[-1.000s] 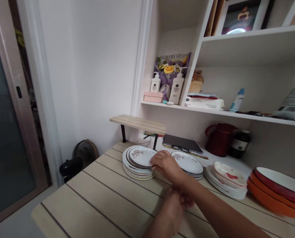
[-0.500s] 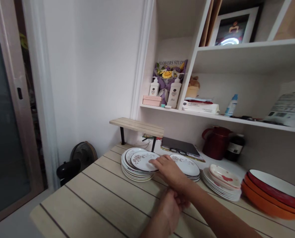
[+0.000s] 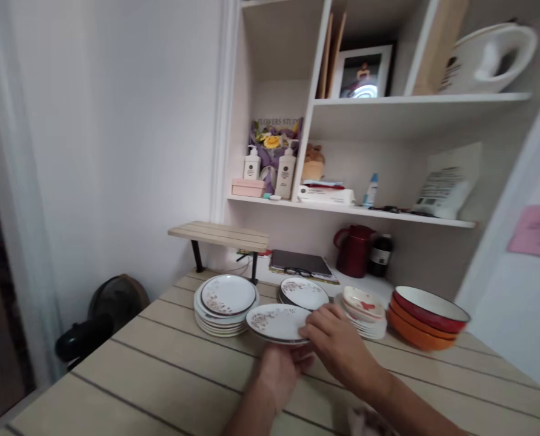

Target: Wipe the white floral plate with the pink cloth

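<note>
A white plate with a dark rim and a brown floral print (image 3: 279,321) is held above the wooden table, between the plate stacks and me. My right hand (image 3: 331,336) grips its right edge, thumb side on top. From below, my left hand (image 3: 279,372) is at the plate's underside, its fingers curled and partly hidden. Behind to the left, a similar floral plate (image 3: 228,295) tops a stack of white plates (image 3: 219,329). Just beyond the held plate stands another stack of floral plates (image 3: 303,293).
On the right are a stack of small plates with a heart-patterned dish (image 3: 365,303) on top and nested red and orange bowls (image 3: 428,318). A small raised shelf (image 3: 219,235), a dark laptop-like slab (image 3: 299,262), a red jug (image 3: 354,249) and a dark bottle (image 3: 381,254) stand behind.
A floral plate has come off the left stack and moved right and toward me in my right hand. My left hand has come under it. The view has turned right.
</note>
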Demonstrator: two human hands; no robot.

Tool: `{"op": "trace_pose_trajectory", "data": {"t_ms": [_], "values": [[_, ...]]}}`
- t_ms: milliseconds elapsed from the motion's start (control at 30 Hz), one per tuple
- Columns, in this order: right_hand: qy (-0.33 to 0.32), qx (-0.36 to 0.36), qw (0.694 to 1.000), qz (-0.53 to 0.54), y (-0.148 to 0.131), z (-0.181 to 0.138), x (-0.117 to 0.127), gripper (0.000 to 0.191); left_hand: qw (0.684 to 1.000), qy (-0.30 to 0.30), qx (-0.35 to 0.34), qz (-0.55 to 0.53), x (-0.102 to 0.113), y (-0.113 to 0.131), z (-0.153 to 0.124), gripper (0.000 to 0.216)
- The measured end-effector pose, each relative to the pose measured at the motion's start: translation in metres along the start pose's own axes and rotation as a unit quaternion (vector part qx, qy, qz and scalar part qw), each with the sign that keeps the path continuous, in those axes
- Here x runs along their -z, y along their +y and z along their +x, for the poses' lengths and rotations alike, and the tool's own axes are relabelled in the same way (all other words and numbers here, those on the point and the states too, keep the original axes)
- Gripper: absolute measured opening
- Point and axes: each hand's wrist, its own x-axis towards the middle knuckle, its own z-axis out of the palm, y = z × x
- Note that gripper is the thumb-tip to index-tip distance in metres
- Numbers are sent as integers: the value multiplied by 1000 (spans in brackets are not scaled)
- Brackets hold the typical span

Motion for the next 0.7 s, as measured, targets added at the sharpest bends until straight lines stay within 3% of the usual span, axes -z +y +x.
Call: {"op": "trace_pose_trajectory", "data": {"t_ms": [100,233,333,533,700], "values": [[26,-59,998,8,1,-37,9,17,994,-86,68,-16,-7,9,-10,32],[54,-133,989,37,-2,-67,11,19,988,-102,118,1,-13,15,-16,68],[47,-156,985,61,-6,-76,9,20,982,-108,150,37,-17,15,-17,81],[17,-181,980,82,2,-86,6,14,978,-99,170,63,-31,13,-28,77],[-15,-130,988,76,-2,-81,1,17,983,-76,155,70,-40,15,-29,63]]}}
